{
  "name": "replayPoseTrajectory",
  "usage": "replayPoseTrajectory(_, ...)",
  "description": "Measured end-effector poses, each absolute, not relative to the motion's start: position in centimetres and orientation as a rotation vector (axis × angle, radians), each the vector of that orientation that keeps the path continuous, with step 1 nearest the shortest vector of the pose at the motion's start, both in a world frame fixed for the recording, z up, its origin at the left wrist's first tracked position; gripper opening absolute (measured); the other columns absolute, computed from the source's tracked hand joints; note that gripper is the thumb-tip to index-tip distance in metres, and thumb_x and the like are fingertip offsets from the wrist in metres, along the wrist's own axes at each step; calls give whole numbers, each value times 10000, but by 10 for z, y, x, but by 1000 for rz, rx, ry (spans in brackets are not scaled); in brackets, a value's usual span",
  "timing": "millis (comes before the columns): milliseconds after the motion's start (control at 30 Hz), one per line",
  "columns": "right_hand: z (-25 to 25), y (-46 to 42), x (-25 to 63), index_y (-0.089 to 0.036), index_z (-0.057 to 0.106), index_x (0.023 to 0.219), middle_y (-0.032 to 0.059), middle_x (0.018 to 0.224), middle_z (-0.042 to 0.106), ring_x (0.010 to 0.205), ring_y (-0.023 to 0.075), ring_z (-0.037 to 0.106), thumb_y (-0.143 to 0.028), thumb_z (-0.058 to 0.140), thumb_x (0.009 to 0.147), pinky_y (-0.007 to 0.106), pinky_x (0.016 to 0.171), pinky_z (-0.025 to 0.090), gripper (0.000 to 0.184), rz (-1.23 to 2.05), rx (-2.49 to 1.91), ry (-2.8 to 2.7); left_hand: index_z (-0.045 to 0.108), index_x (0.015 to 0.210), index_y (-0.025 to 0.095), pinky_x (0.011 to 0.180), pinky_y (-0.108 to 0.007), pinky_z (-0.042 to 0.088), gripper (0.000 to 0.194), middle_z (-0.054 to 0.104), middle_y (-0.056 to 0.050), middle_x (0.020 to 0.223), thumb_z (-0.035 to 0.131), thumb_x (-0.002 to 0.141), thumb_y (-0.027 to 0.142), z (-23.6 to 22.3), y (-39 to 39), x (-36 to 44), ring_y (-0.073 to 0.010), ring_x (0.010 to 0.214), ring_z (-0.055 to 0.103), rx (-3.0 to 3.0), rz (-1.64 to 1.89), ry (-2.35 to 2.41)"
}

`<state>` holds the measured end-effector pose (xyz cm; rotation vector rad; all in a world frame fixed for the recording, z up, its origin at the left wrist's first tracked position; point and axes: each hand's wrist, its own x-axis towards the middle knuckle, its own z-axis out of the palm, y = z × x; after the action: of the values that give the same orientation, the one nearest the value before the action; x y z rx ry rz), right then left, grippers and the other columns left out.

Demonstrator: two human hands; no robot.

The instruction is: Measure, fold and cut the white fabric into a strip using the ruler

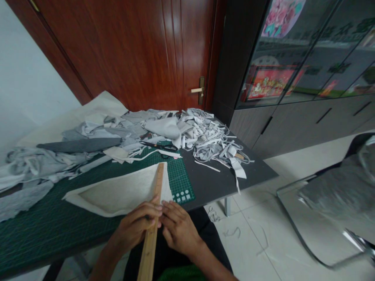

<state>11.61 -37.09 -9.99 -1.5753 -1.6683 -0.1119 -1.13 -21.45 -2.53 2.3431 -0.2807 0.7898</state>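
Note:
A wooden ruler [150, 244] runs from over my lap up across a cream piece of fabric [117, 192], near the fabric's right edge. My left hand [137, 220] is closed around the ruler from the left, at the table's front edge. Just right of the ruler, my right hand [181, 230] has its fingers bent over the fabric's near edge, with the thumb lower down. Its fingertips come close to those of my left hand, and the exact grip is partly hidden. Beneath the fabric lies a green cutting mat [183, 181].
Black-handled scissors [168, 147] lie behind the fabric. Grey and white scraps [205, 132] are heaped along the table's back. A wooden door [131, 50] and a glass-fronted cabinet [263, 125] stand beyond. At right is a metal-framed chair [293, 230]; offcuts lie on the floor.

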Motion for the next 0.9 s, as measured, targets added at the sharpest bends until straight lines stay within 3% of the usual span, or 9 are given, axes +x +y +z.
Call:
replayPoseTrajectory(100,-101,-370,117,-164,582,1416,91,1445,638,1480,193,439,-167,545,942,400,1288,299,475,-98,-1565,-1662,707,1085,243,1002,-356,598,192,782,-56,1035,594,968,142,-24,-216,-17,-196,1061,734,2292,736,-269)
replayPoseTrajectory(200,-100,-370,117,-159,580,1420,85,1455,634,1481,189,438,-172,527,955,389,1289,291,468,-98,-1555,-1652,715,1023,236,964,-299,597,192,779,-52,1014,562,985,129,-16,-219,-18,-178,1033,733,2303,694,-277)
replayPoseTrajectory(333,-98,-371,117,-168,577,1427,77,1461,630,1476,184,444,-161,520,949,381,1286,290,481,-99,-1552,-1645,691,964,230,1028,-348,572,179,765,-42,1022,551,999,124,-8,-217,-9,-171,1065,714,2330,785,-365)
replayPoseTrajectory(567,-97,-372,119,-161,609,1371,80,1464,626,1482,174,430,-156,535,946,374,1293,281,432,-105,-1563,-1667,648,943,214,984,-324,592,135,747,-23,1016,606,968,89,-16,-212,2,-147,1019,706,2357,858,-410)
replayPoseTrajectory(900,-98,-382,95,-140,609,1353,160,1482,556,1480,267,406,-181,583,938,465,1260,340,417,-147,-1694,-1543,677,992,220,1095,-310,544,188,745,-21,1024,540,991,92,-33,-213,0,-145,1079,703,2420,733,-258)
